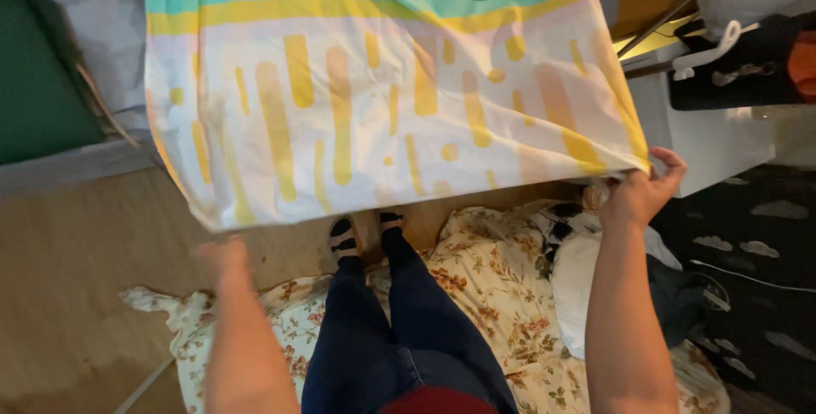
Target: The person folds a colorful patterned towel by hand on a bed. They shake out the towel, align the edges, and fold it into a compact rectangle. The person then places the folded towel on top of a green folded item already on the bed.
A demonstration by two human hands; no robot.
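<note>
Right hand [639, 191] pinches the sheet [382, 99] corner; left hand [223, 254] blurred, grip unclear. We're spreading it above the floor; next probably needs both corners level.

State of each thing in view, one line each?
patterned sheet: spread out, held up off the floor
right hand: gripping the sheet's corner
left hand: blurred, just under the sheet's edge, grip unclear
floral cloth: crumpled on the floor
</note>
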